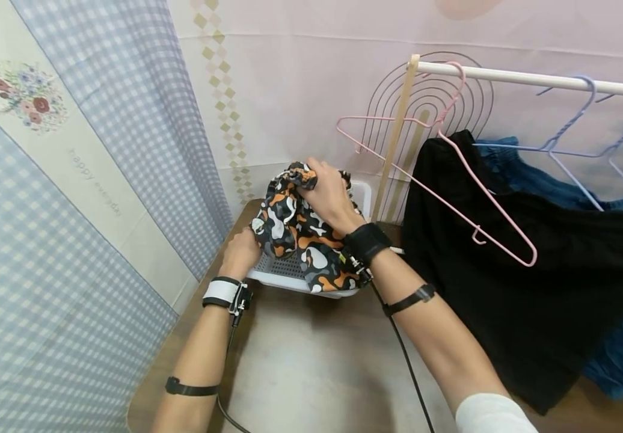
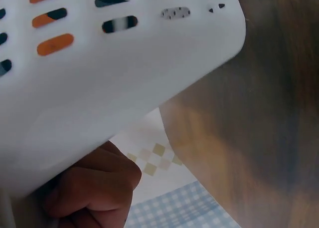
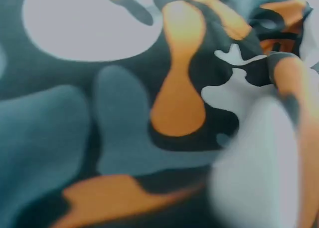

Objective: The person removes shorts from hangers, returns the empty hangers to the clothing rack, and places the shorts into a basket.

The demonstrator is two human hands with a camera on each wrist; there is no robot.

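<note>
Patterned shorts [image 1: 319,258] in black, orange, grey and white are bunched up, partly in and over a white plastic basket [image 1: 284,279]. At their gathered waistband my right hand [image 1: 330,195] grips the cloth from above. The right wrist view is filled by the printed cloth [image 3: 179,88], and the hand itself is hidden there. My left hand [image 1: 241,252] holds the basket's left end with curled fingers, close to the shorts. The left wrist view shows those fingers [image 2: 99,183] by the basket's slotted wall [image 2: 124,63], with orange and dark cloth behind the slots.
A clothes rack [image 1: 512,73] stands at the right, with a pink hanger [image 1: 484,189] and blue hangers [image 1: 552,144] on its rail. Black shorts [image 1: 484,288] and a blue garment [image 1: 620,355] hang below. The wooden table [image 1: 311,361] meets a checked curtain [image 1: 144,120] at the left.
</note>
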